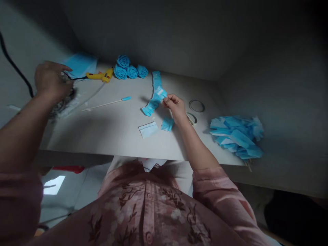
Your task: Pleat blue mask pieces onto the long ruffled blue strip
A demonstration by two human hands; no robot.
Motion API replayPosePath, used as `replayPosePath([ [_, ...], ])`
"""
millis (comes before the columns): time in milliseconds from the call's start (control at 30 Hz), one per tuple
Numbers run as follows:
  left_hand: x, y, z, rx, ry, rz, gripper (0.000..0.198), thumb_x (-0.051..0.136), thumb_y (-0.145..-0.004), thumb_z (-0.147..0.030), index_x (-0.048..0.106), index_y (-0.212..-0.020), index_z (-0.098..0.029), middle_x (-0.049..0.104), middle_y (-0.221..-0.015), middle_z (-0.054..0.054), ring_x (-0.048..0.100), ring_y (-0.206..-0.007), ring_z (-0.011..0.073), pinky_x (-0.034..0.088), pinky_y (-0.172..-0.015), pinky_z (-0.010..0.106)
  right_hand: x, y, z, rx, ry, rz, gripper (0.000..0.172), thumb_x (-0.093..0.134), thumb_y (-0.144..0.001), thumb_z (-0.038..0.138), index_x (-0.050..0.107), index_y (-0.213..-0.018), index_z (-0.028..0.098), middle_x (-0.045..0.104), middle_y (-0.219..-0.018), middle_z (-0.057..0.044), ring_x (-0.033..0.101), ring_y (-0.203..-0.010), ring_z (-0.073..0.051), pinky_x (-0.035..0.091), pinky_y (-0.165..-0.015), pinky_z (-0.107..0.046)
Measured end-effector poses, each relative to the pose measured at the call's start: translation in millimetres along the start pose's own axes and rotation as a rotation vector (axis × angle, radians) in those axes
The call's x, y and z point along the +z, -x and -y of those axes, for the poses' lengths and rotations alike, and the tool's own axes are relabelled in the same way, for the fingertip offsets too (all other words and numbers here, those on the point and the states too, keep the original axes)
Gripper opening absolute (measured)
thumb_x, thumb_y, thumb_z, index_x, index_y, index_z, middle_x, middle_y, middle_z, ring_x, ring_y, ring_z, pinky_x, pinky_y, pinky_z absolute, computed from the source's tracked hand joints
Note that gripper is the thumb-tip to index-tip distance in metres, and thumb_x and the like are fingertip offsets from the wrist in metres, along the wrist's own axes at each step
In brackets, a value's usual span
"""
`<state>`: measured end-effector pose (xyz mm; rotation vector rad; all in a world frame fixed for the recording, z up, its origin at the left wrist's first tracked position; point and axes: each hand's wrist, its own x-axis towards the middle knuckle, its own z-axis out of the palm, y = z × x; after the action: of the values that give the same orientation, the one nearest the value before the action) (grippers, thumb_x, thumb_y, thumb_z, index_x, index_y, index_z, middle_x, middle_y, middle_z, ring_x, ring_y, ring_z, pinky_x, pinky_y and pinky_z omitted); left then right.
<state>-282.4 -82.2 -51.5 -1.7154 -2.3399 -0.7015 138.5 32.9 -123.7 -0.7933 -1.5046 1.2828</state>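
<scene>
My right hand [175,106] pinches the edge of a blue crinkled strip [156,89], which has a small white patch near its middle. Under that wrist is a pale-handled pair of scissors [191,119], partly covered. A small blue square [167,124] and a pale blue folded piece [148,129] lie just in front of the strip. At the far left, my left hand [53,81] is smeared by motion over a tangled heap [63,104]. Its fingers are by the black cord of a yellow glue gun [100,75]; whether they grip it is unclear.
Several blue rosettes [130,70] sit at the back beside a flat blue sheet [81,65]. A thin stick with a blue tip [107,104] lies at centre left. A ring-shaped roll [196,106] and a blue petal-like pile [237,136] are on the right.
</scene>
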Motion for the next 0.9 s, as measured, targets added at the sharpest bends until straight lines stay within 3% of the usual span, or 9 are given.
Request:
replayPosePath([
  [67, 6.9, 6.0, -23.9, 0.008, 0.133, -0.108, 0.083, 0.053, -0.096, -0.076, 0.072, -0.143, -0.010, 0.072, -0.142, 0.013, 0.061, -0.139, 0.0368, 0.043, -0.119, 0.052, 2.9, 1.0, 1.8, 0.000, -0.022, 0.024, 0.034, 0.086, -0.080, 0.051, 0.067, -0.078, 0.023, 0.066, -0.072, 0.002, 0.058, -0.068, -0.012, 0.051, -0.073, -0.029],
  [133, 11.7, 16.5, -64.1, 0.041, 0.382, -0.033, 0.071, 0.063, -0.091, -0.073, 0.076, -0.136, -0.020, 0.075, -0.137, 0.004, 0.070, -0.123, 0.0306, 0.049, -0.107, 0.047, 6.5, 2.7, 4.0, 0.007, -0.039, 0.046, 0.038, 0.088, -0.078, 0.055, 0.067, -0.079, 0.023, 0.067, -0.073, 0.002, 0.058, -0.069, -0.012, 0.051, -0.073, -0.029],
  [233, 20.2, 34.6, -133.2, 0.080, 0.702, 0.182, 0.049, 0.067, -0.091, -0.047, 0.080, -0.126, -0.015, 0.081, -0.127, 0.006, 0.071, -0.115, 0.0252, 0.052, -0.107, 0.043, 12.1, 6.3, 8.3, 0.021, -0.055, 0.065, 0.045, 0.091, -0.074, 0.061, 0.068, -0.079, 0.023, 0.067, -0.072, 0.002, 0.058, -0.068, -0.012, 0.050, -0.073, -0.029],
  [367, 42.7, 45.2, -189.5, 0.063, 1.019, 0.439, 0.039, 0.070, -0.090, -0.046, 0.082, -0.112, -0.016, 0.083, -0.116, 0.010, 0.073, -0.106, 0.0241, 0.057, -0.086, 0.035, 16.5, 10.8, 13.2, 0.034, -0.043, 0.107, 0.049, 0.092, -0.071, 0.065, 0.071, -0.079, 0.022, 0.069, -0.072, 0.002, 0.059, -0.069, -0.012, 0.049, -0.074, -0.029],
  [467, 59.8, 43.1, -200.3, -0.018, 1.150, 0.472, 0.027, 0.075, -0.087, -0.042, 0.079, -0.094, -0.016, 0.078, -0.087, 0.006, 0.069, -0.081, 0.0174, 0.052, -0.070, 0.027, 16.1, 12.0, 14.9, 0.055, -0.029, 0.115, 0.049, 0.092, -0.070, 0.066, 0.071, -0.078, 0.022, 0.070, -0.073, 0.001, 0.059, -0.070, -0.013, 0.050, -0.075, -0.029],
  [567, 67.1, 38.8, -200.9, -0.086, 1.222, 0.472, 0.017, 0.076, -0.084, -0.033, 0.072, -0.079, -0.017, 0.069, -0.071, 0.002, 0.061, -0.065, 0.0123, 0.047, -0.064, 0.024, 12.3, 12.2, 18.9, 0.105, -0.028, 0.167, 0.045, 0.091, -0.071, 0.062, 0.076, -0.085, 0.022, 0.074, -0.081, -0.001, 0.064, -0.077, -0.015, 0.053, -0.081, -0.031],
  [700, 66.8, 35.0, -199.9, -0.062, 1.231, 0.542, 0.013, 0.076, -0.082, -0.026, 0.069, -0.075, -0.017, 0.066, -0.064, 0.001, 0.056, -0.058, 0.0107, 0.045, -0.060, 0.023, 5.9, 12.4, 29.8, 0.155, -0.043, 0.218, 0.044, 0.085, -0.078, 0.060, 0.082, -0.103, 0.023, 0.078, -0.097, -0.004, 0.069, -0.093, -0.019, 0.058, -0.088, -0.033],
  [800, 67.5, 34.0, -200.3, -0.038, 1.208, 0.567, 0.013, 0.078, -0.080, -0.025, 0.070, -0.076, -0.016, 0.066, -0.064, 0.000, 0.056, -0.057, 0.0101, 0.045, -0.059, 0.022, 5.4, 12.9, 35.3, 0.122, -0.002, 0.203, 0.042, 0.084, -0.081, 0.061, 0.082, -0.097, 0.022, 0.074, -0.089, -0.002, 0.065, -0.085, -0.016, 0.057, -0.083, -0.032],
  [900, 71.4, 33.8, -201.8, -0.017, 1.160, 0.572, 0.014, 0.080, -0.080, -0.026, 0.071, -0.078, -0.016, 0.066, -0.064, 0.000, 0.057, -0.058, 0.0101, 0.046, -0.059, 0.022, 8.5, 12.8, 34.7, 0.095, 0.030, 0.192, 0.047, 0.091, -0.073, 0.064, 0.079, -0.086, 0.021, 0.069, -0.079, 0.001, 0.058, -0.074, -0.012, 0.052, -0.075, -0.029],
])
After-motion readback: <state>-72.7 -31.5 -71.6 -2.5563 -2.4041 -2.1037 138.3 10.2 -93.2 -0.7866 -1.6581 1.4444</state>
